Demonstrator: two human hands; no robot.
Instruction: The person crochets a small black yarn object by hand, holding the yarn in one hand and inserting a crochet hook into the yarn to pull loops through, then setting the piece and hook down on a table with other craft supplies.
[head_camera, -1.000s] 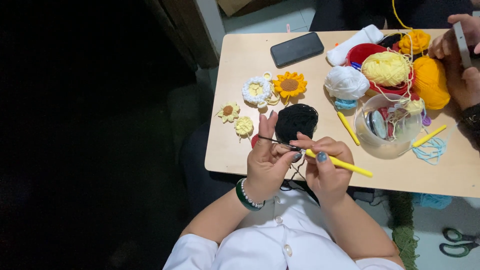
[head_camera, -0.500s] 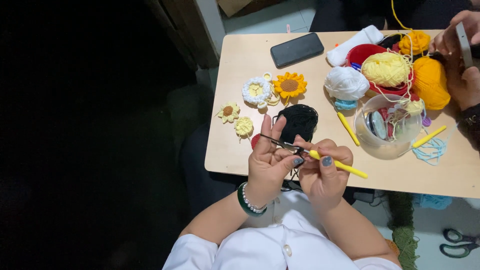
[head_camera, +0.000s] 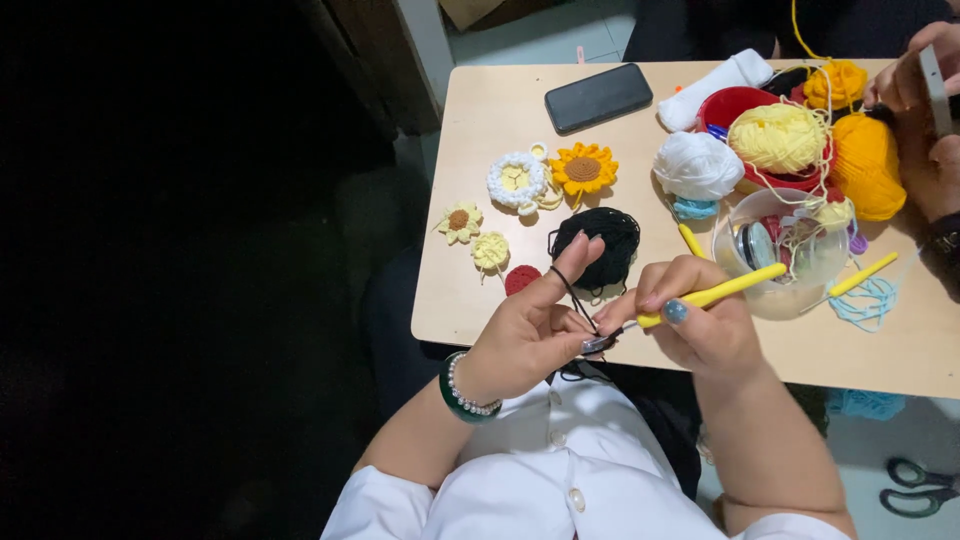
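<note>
Dark floor surrounds a pale wooden counter (head_camera: 470, 310) crowded with yarn work. At its near edge the left hand (head_camera: 530, 335) is half open, forefinger raised with a strand of black yarn (head_camera: 572, 295) running over it, thumb and middle finger pinching a small dark bit of crochet work at the hook's tip. Touching it from the right, the right hand (head_camera: 700, 325) is closed around a yellow-handled crochet hook (head_camera: 700, 298), its metal end meeting the left fingertips. Just beyond the left forefinger lies a ball of black yarn (head_camera: 600, 240), with a small red crocheted disc (head_camera: 520, 279) beside it and pale yellow crocheted flowers (head_camera: 475, 235) further left. Past those sit a white-edged flower (head_camera: 516, 181) and an orange sunflower (head_camera: 583, 169), and further off a dark phone (head_camera: 599, 97). Beyond the right hand stands a clear plastic tub (head_camera: 780, 255), then white yarn (head_camera: 697, 165), pale yellow yarn (head_camera: 778, 137) in a red bowl, and orange yarn (head_camera: 866, 165). Another person's hands (head_camera: 925, 120) work at the far right corner.
</note>
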